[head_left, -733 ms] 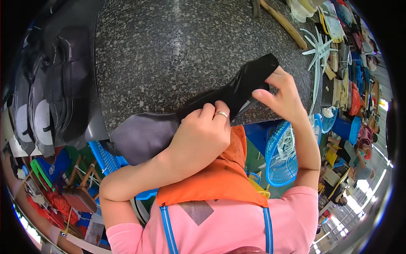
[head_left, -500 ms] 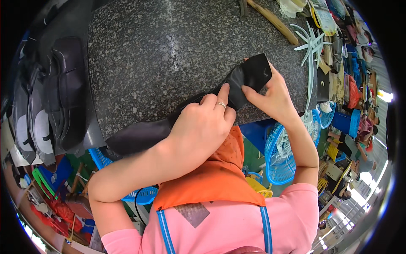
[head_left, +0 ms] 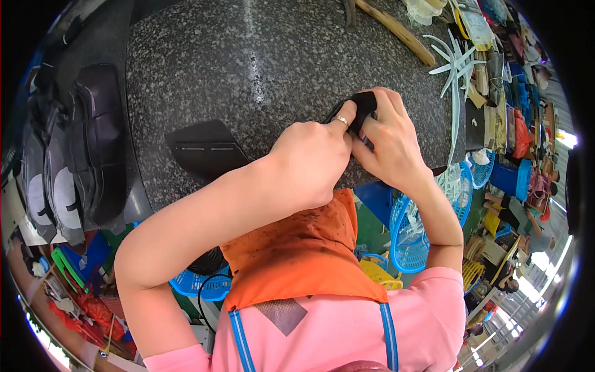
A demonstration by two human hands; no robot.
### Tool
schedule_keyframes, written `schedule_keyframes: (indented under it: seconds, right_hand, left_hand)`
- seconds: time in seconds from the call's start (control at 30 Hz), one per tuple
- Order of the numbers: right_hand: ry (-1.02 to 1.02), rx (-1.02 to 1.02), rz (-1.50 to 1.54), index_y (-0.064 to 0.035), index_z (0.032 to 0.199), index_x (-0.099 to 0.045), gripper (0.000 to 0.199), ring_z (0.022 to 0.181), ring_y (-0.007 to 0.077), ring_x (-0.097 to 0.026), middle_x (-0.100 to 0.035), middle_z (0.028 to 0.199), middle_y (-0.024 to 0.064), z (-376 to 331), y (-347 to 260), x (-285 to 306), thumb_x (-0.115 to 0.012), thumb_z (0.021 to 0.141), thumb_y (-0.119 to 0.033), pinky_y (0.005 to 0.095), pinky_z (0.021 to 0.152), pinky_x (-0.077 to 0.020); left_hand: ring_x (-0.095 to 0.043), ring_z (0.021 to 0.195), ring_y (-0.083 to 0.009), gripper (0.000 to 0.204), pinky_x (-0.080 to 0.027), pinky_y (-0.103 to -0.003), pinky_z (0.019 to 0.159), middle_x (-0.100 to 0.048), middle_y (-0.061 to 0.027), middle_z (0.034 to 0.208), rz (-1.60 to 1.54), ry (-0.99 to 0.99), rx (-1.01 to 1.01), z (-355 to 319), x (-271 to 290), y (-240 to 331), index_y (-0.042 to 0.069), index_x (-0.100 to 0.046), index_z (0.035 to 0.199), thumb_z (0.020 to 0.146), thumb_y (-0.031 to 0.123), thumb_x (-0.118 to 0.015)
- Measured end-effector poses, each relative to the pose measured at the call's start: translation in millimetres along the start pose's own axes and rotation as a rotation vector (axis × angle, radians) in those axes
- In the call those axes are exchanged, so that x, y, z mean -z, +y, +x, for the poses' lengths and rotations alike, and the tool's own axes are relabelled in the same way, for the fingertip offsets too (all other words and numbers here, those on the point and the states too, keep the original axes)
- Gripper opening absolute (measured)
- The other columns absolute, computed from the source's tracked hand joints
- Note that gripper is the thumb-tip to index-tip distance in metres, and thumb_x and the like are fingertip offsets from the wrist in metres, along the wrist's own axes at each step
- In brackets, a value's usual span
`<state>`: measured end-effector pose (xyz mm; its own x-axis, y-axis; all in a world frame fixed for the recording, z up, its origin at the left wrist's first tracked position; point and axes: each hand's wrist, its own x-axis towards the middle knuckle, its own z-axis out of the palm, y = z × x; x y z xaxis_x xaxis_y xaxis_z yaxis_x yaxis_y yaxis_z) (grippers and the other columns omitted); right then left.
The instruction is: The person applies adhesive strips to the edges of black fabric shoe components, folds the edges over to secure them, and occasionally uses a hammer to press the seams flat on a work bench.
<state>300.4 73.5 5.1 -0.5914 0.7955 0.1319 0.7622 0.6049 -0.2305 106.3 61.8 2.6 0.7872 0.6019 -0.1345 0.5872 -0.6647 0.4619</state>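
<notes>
A long black leather-like piece [head_left: 207,149] runs along the near edge of the speckled stone tabletop [head_left: 204,68]. Its left part, showing two short pale stitch lines, lies bent on the stone; my forearm and hand cover the middle. My left hand [head_left: 313,158], a ring on one finger, is closed on the piece, its fingertips close to the right hand. My right hand [head_left: 393,139] grips the folded far end, fingers curled over the top and thumb underneath. What the left fingers pinch is partly hidden behind the hand.
More black pieces [head_left: 102,142], some with grey patches, are stacked at the left. A wooden-handled tool [head_left: 396,31] lies at the far right of the stone, near pale green-white strips [head_left: 455,71]. Blue baskets [head_left: 409,232] stand below the right edge.
My right hand has curled over the end of the piece, which now looks folded. The left hand has moved slightly right and up against it. The piece's left part has turned, showing its stitch lines.
</notes>
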Motion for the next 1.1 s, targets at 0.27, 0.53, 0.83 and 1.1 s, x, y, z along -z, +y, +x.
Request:
schedule_keyframes:
  seconds: [0.27, 0.53, 0.83, 1.1]
  right_hand:
    - [-0.063, 0.086, 0.314, 0.0008, 0.102, -0.064, 0.033, 0.11, 0.0385, -0.056, -0.057, 0.117, 0.0188, -13, 23, 11, -0.072, 0.071, -0.01, 0.0452, 0.091, -0.0501]
    - [-0.004, -0.117, 0.437, -0.008, 0.131, -0.052, 0.058, 0.089, 0.032, -0.065, -0.06, 0.114, 0.0139, 9, 13, 3, -0.07, 0.076, -0.001, 0.04, 0.078, -0.0543]
    - [-0.06, -0.186, 0.456, -0.0058, 0.1, -0.065, 0.03, 0.08, 0.0268, -0.065, -0.06, 0.09, 0.0095, 22, 23, 1, -0.076, 0.073, -0.011, 0.0362, 0.07, -0.0527]
    - [-0.083, -0.08, 0.47, -0.005, 0.096, -0.068, 0.025, 0.076, 0.0234, -0.062, -0.061, 0.084, 0.0083, 21, 30, -10, -0.071, 0.071, -0.001, 0.0318, 0.067, -0.0499]
  left_hand:
    - [-0.063, 0.081, -0.0199, 0.022, -0.055, -0.029, 0.068, -0.057, -0.0252, 0.134, 0.272, 0.165, 0.097, -26, -12, 31, 0.003, -0.059, 0.09, 0.071, 0.011, -0.067]
    - [-0.059, 0.087, -0.0293, 0.05, -0.054, -0.036, 0.076, -0.058, -0.0143, 0.109, -0.042, 0.47, 0.279, -35, -28, 43, -0.004, -0.059, 0.119, 0.074, 0.012, -0.076]
    - [-0.064, 0.079, -0.0385, 0.009, -0.05, -0.045, 0.068, -0.065, -0.0179, 0.087, -0.587, 0.75, 0.611, -18, -26, 15, 0.002, -0.062, 0.099, 0.094, 0.009, -0.057]
    - [-0.066, 0.079, -0.0354, 0.009, -0.05, -0.043, 0.067, -0.067, -0.0155, 0.088, -0.523, 0.75, 0.597, -19, -24, 25, 0.003, -0.062, 0.1, 0.092, 0.006, -0.059]
